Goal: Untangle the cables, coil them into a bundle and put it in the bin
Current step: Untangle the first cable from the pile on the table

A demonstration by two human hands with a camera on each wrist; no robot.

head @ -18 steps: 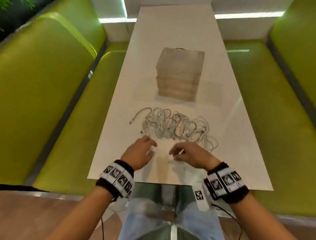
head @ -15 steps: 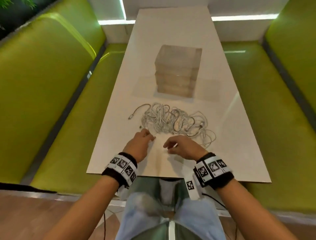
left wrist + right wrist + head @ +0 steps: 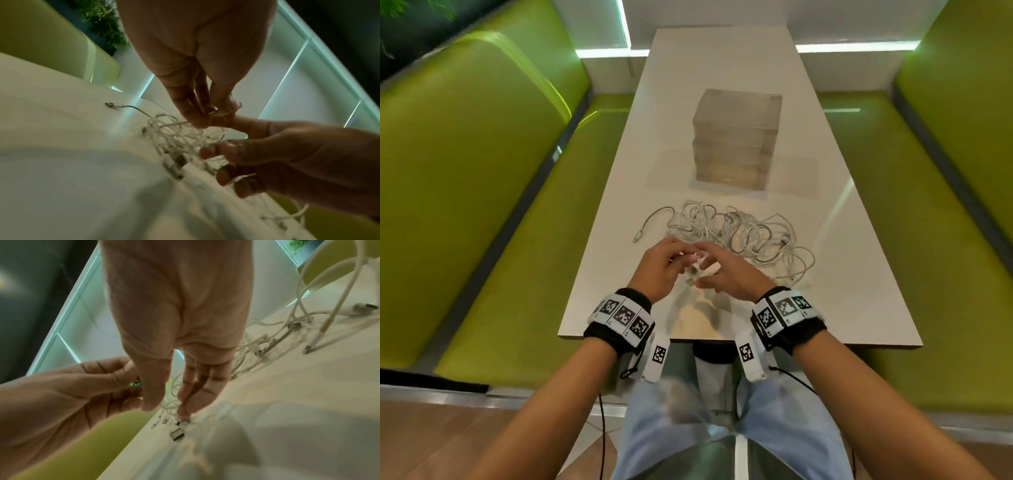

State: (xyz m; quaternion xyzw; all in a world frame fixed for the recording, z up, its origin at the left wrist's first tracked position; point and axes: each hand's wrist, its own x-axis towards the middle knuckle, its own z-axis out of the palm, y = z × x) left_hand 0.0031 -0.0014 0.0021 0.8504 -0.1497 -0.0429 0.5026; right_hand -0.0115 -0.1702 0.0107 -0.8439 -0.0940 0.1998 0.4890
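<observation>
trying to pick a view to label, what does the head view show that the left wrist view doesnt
Only the head view shows the clear bin beyond the tangled white cables and both wristbands. Only the left wrist view shows the left hand pinching a cable end in its fingers. Both show the right hand, the loose plug and the white table.

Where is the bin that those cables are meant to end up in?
In the head view the bin stands on the white table along its middle, just beyond the tangled cables, farther from the person than both hands.
</observation>
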